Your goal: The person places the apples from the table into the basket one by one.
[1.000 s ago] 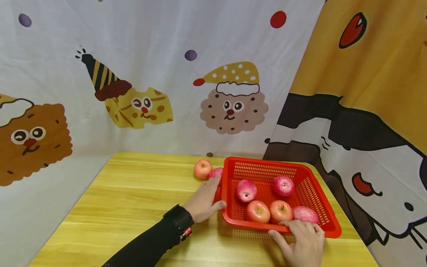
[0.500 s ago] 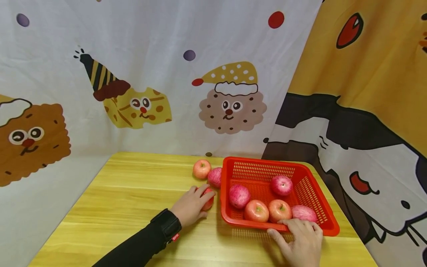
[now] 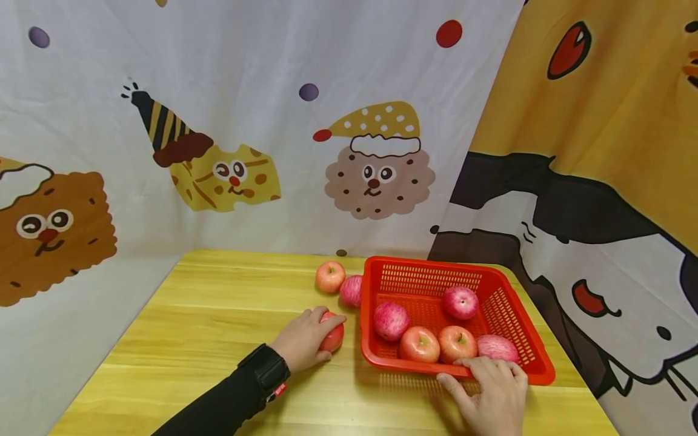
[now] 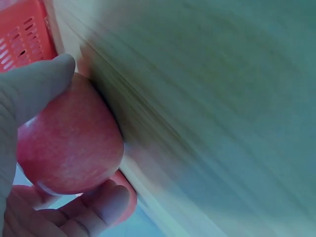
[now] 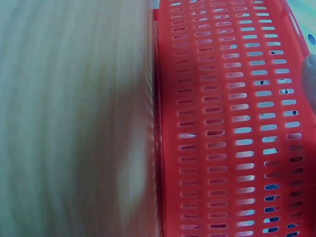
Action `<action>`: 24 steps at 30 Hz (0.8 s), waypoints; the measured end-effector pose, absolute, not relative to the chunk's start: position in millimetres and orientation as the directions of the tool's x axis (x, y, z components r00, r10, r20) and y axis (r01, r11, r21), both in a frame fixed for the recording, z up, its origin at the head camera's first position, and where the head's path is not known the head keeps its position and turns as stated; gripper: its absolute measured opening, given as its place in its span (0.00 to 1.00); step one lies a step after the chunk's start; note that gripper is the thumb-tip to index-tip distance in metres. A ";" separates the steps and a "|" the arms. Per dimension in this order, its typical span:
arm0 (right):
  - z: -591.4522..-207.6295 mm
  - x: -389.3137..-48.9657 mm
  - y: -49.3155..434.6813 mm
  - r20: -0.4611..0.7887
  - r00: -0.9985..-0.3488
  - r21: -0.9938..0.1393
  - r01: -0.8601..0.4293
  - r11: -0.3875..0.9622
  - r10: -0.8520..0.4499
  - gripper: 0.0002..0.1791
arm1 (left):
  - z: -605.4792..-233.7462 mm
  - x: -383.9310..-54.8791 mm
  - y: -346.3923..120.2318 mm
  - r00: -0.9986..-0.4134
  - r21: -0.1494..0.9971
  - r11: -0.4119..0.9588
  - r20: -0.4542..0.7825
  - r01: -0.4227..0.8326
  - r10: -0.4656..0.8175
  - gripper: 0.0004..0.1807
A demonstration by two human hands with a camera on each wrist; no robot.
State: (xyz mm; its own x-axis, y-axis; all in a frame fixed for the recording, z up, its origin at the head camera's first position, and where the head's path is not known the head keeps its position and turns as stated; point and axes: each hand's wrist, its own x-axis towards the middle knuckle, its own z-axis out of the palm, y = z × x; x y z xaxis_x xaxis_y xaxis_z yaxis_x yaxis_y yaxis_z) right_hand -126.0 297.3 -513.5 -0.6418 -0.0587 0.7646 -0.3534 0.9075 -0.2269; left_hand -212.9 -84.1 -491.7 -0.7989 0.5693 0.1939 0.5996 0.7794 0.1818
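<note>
Red basket, streaked pink apples, yellow wood-grained table

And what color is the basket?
The basket is bright red all over; the head view shows it best.

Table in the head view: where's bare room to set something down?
The widest bare table lies left of the left hand and its apple, back to the curtain. Another patch lies nearside of the basket, between black sleeve and right hand. Crowded: beside the basket's far left corner, with two loose apples.
</note>
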 end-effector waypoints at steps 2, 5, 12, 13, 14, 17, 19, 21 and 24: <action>-514.1 -126.1 297.7 0.760 -0.647 -0.230 -0.351 0.908 -0.057 0.37 | -490.8 -211.3 -84.6 -0.800 0.203 0.774 0.189 0.599 0.570 0.42; -515.1 -126.4 298.3 0.760 -0.648 -0.231 -0.352 0.907 -0.058 0.37 | -487.9 -208.1 -83.9 -0.806 0.262 0.762 0.215 0.592 0.552 0.42; -515.3 -129.5 299.7 0.784 -0.617 -0.219 -0.373 0.902 -0.065 0.38 | -468.0 -200.3 -66.1 -0.772 0.417 0.666 0.480 0.619 0.417 0.44; -515.0 -129.7 299.6 0.784 -0.617 -0.218 -0.373 0.902 -0.065 0.38 | -465.1 -199.3 -61.7 -0.750 0.414 0.646 0.514 0.642 0.417 0.45; -514.7 -129.8 299.3 0.785 -0.617 -0.218 -0.372 0.902 -0.064 0.38 | -462.5 -198.2 -57.1 -0.726 0.404 0.626 0.541 0.667 0.424 0.45; -513.8 -129.2 298.6 0.780 -0.622 -0.217 -0.365 0.905 -0.064 0.39 | -456.5 -195.5 -43.7 -0.673 0.360 0.594 0.570 0.720 0.471 0.45; -513.3 -128.7 298.3 0.776 -0.627 -0.218 -0.361 0.907 -0.064 0.39 | -454.3 -195.1 -35.6 -0.661 0.335 0.594 0.564 0.732 0.496 0.44; -512.8 -127.8 298.2 0.770 -0.635 -0.218 -0.356 0.909 -0.064 0.39 | -452.4 -195.3 -28.5 -0.657 0.315 0.601 0.553 0.734 0.513 0.42; -512.7 -126.7 298.3 0.764 -0.642 -0.219 -0.348 0.912 -0.062 0.38 | -449.7 -196.7 -17.8 -0.644 0.255 0.618 0.524 0.744 0.558 0.40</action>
State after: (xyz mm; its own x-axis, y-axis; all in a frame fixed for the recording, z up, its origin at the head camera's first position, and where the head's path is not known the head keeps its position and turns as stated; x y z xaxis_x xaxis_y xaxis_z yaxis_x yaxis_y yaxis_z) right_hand -126.7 298.3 -512.7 -0.6424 -0.0619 0.7639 -0.3481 0.9115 -0.2189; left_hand -196.7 -17.8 -449.7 -0.6436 0.5576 0.5243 0.7435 0.6181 0.2554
